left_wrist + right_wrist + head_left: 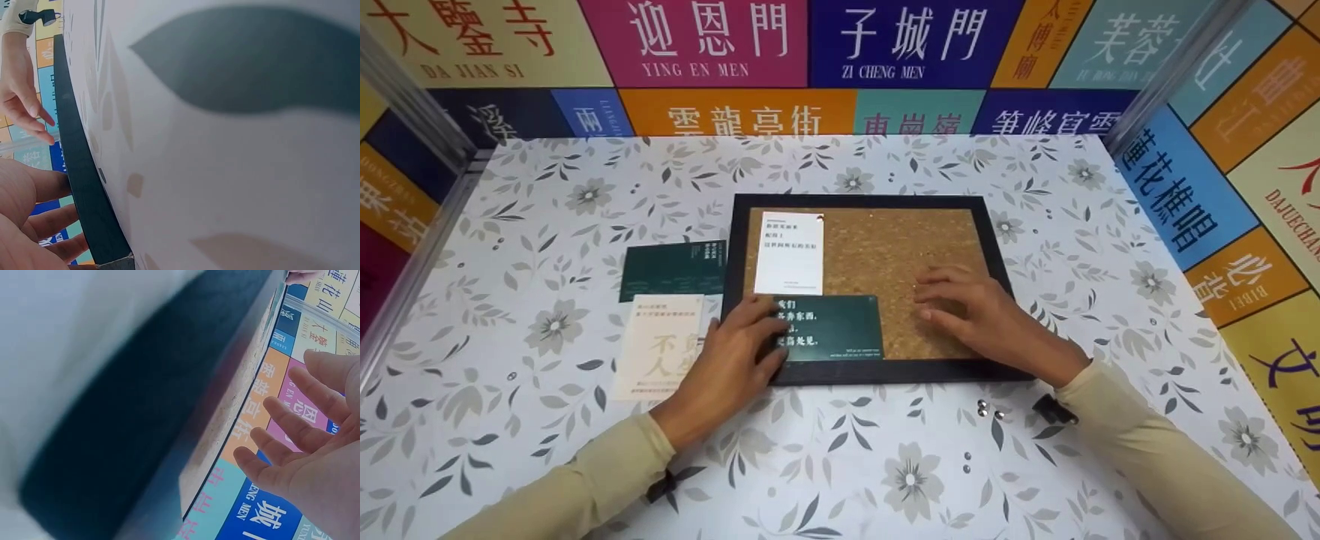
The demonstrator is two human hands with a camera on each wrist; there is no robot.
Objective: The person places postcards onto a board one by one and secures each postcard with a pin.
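A black-framed cork board [915, 232] lies on the table. A white printed card [789, 259] is upright on its upper left, a small shiny pin head at its top right corner. Below that, a dark green card [840, 326] with white writing lies sideways in the lower left corner. My left hand [746, 341] rests over the frame's lower left, its fingertips on the green card's left end and covering part of the writing. Over the board's right side hovers my right hand [979, 315]; the right wrist view shows its fingers [304, 427] spread and holding nothing.
Left of the board lie another dark green card [671, 270] and a cream card [652, 352], partly overlapped by the left hand. Several small silver round pieces [982, 409] sit on the floral tablecloth [847, 442] in front of the frame. Colourful lettered panels [705, 45] stand behind and beside the table.
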